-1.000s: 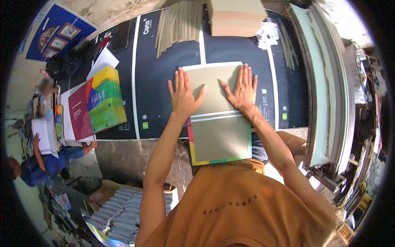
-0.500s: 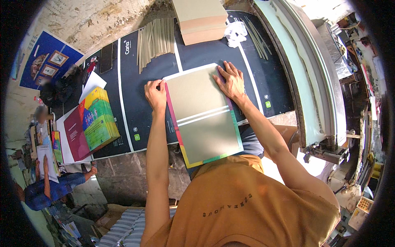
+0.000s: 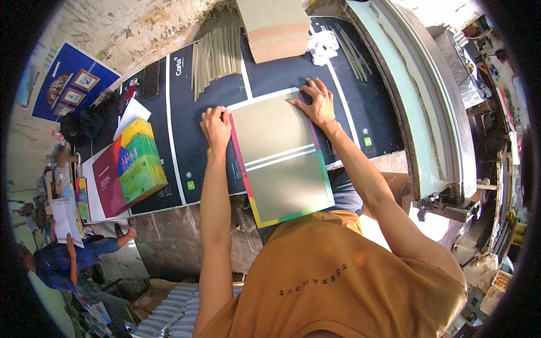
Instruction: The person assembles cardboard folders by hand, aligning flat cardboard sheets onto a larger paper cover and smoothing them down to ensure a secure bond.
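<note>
A book cover (image 3: 273, 127) lies inside up in front of me, its lower end overhanging the table edge against my shirt. It has two grey boards with a narrow strip between white gaps, and coloured edges in magenta, yellow and green; the top edge is white. My left hand (image 3: 216, 128) pinches the cover's top left corner, fingers curled. At the top right corner rests my right hand (image 3: 320, 106), fingers apart, its thumb reaching onto the grey board.
Behind the cover stand a tall stack of boards (image 3: 276, 34), a bundle of thin grey strips (image 3: 217, 59) and a crumpled white cloth (image 3: 323, 47). Colourful printed covers (image 3: 141, 163) are piled at left. A long machine (image 3: 403, 96) borders the right. Another person (image 3: 73, 259) holds papers at far left.
My right hand's fingers have drawn up more bent at the top right corner. My left hand stays at its corner. The whole view has shifted slightly.
</note>
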The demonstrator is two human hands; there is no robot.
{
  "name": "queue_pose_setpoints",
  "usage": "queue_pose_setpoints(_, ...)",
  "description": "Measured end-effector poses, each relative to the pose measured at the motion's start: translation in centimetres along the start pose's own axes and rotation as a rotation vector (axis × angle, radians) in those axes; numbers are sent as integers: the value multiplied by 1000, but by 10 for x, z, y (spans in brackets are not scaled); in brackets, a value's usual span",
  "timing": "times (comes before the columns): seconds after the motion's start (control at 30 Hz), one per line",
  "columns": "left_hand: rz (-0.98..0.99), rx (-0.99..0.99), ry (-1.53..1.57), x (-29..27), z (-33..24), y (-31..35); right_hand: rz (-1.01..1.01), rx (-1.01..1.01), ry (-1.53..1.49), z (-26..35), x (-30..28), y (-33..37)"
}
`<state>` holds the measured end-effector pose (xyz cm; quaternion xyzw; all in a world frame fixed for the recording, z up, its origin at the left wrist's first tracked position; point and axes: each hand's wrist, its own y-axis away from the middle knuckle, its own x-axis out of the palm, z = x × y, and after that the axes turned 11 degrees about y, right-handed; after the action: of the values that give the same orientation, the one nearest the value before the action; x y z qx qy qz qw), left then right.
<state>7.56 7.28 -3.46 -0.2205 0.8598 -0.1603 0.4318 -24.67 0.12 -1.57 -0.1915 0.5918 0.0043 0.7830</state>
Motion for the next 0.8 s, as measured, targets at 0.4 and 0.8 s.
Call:
queue_pose_setpoints(0.4,324,-280,33,-41,-54,33,69,-76,20,-4,2,-5)
queue_pose_setpoints(0.8,815,-228,107,8,-70,-42,125,-34,12,-4,4,-7)
